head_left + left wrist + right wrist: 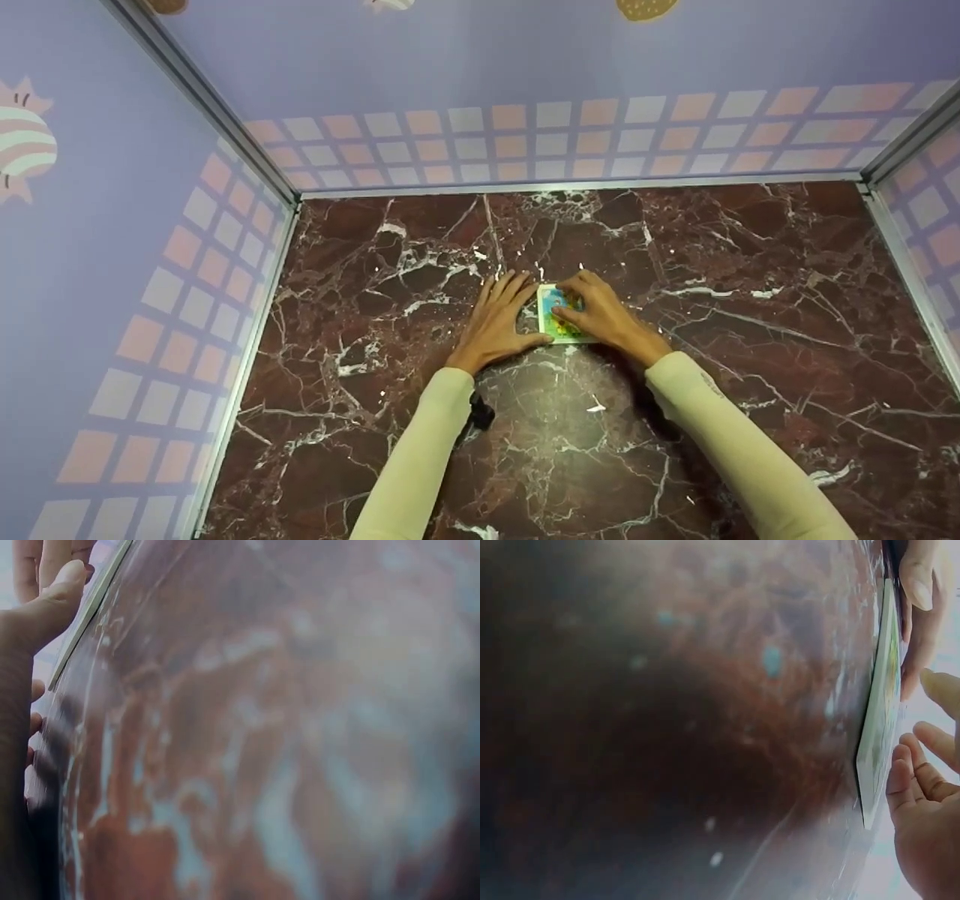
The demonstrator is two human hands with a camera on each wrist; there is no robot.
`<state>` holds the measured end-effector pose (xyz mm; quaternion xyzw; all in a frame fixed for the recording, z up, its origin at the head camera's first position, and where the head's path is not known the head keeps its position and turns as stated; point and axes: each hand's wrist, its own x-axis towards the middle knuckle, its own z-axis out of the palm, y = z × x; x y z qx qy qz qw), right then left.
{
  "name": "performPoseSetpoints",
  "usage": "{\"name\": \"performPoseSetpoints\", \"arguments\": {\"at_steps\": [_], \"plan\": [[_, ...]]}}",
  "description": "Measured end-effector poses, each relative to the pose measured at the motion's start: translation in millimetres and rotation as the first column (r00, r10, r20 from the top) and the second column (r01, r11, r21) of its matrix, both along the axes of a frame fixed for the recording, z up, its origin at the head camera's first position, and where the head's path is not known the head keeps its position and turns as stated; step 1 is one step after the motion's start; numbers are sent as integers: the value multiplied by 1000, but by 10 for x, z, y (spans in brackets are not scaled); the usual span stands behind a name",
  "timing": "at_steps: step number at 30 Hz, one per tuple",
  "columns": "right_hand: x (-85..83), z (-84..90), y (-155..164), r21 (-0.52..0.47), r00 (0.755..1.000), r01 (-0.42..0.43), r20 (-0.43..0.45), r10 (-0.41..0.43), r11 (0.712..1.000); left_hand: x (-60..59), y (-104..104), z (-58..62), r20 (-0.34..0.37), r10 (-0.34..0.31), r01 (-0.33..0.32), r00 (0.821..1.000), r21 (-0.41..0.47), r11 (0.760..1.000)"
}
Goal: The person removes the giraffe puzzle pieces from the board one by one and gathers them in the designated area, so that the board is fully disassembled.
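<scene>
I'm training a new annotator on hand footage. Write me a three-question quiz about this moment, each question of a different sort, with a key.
1. True or false: the right hand rests on the colourful card.
2. Which surface does the card lie on? A. red-brown marble tabletop B. purple wall C. wooden tray
3. Fill in: the left hand lies flat with its thumb at the card's ____ edge.

Key: 1 true; 2 A; 3 left.
</scene>
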<state>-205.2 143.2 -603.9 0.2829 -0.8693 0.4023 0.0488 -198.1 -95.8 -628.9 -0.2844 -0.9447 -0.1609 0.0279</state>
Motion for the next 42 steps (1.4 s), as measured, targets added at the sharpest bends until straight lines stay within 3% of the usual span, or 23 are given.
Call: {"name": "performPoseSetpoints", "arguments": {"at_steps": [12,19,29,42], "plan": [[-59,-91,-33,-16,996,52,70,-50,999,14,23,-8,-2,12,-12,1000,-66,998],[-91,-91,-70,22,997,29,71,-31,999,29,-3,-16,-24,21,-22,999,-54,998],[-61,-70,-71,56,998,52,30,-54,997,46,30,-8,-5,19,-19,1000,-67,998],[-29,59,-127,134,994,80,66,-89,988,32,30,-15,2,20,-20,1000,-34,999]]}}
